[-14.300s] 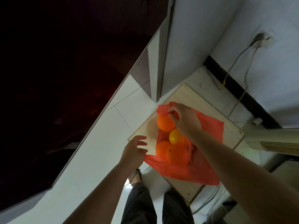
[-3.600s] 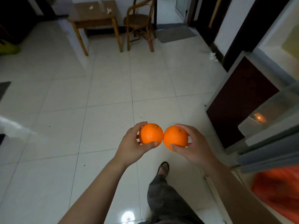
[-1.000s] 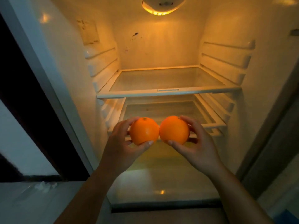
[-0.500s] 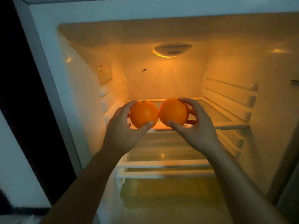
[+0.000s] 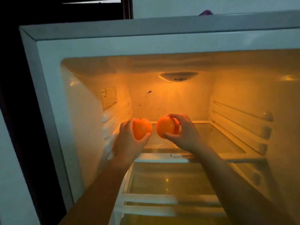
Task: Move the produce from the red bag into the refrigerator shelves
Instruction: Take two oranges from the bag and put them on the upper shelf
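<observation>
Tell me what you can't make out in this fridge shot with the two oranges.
Head view only:
- Sticker on the left inner wall: print too small and blurred.
- Undersides of the left orange and right orange: hidden by left hand and right hand; shelf contact unclear.
- Purple thing on the fridge: cut off by its top edge.

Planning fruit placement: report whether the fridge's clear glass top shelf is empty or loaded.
Empty: the clear glass top shelf lies bare; the left hand holds the left round orange, the right hand the right orange.
</observation>
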Demonstrator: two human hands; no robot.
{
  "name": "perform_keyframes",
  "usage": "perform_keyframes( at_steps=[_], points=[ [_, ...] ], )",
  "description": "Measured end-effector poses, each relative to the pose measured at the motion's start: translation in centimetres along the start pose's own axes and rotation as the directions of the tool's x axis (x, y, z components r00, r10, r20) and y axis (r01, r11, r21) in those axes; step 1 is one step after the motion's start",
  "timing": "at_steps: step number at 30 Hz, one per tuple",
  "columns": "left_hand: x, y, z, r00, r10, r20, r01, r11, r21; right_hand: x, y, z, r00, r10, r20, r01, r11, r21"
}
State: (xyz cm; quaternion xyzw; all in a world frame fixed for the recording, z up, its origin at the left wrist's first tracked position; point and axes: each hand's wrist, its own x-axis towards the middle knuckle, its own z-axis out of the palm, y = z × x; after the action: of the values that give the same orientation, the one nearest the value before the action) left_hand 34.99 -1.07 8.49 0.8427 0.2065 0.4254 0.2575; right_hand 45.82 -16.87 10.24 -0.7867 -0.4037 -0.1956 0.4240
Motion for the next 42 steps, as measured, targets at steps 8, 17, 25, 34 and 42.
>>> perform_keyframes(
  at_steps=[8,17,25,34,42],
  points=[
    [-0.2,-0.8,0.7,0.998,0.046,-0.045,-0.047,0.999,-0.015,-0.5,1.0,0.9,0.998,-0.029,-0.051,0.030,0.999,0.028],
    [-0.2,-1.0,0.6,0.997,0.066,0.025,-0.066,0.998,-0.019,-0.6,0.9,1.0,0.999,-0.006,0.032,0.006,1.000,0.011],
    [0.0,-1.6,0.7,0.998,0.053,-0.042,-0.052,0.998,0.043,-0.6,0.9,1.4,0.997,0.053,0.048,-0.051,0.998,-0.029],
    [0.1,-1.8,1.2,0.995,0.040,-0.087,-0.037,0.999,0.040,0.1,1.2,1.9,0.994,0.046,0.098,-0.050,0.998,0.033],
    [0.1,-1.7,1.2,0.998,0.020,-0.063,-0.019,1.000,0.023,0.2,0.8,2.3,0.992,0.014,0.125,-0.017,1.000,0.025]
  ],
)
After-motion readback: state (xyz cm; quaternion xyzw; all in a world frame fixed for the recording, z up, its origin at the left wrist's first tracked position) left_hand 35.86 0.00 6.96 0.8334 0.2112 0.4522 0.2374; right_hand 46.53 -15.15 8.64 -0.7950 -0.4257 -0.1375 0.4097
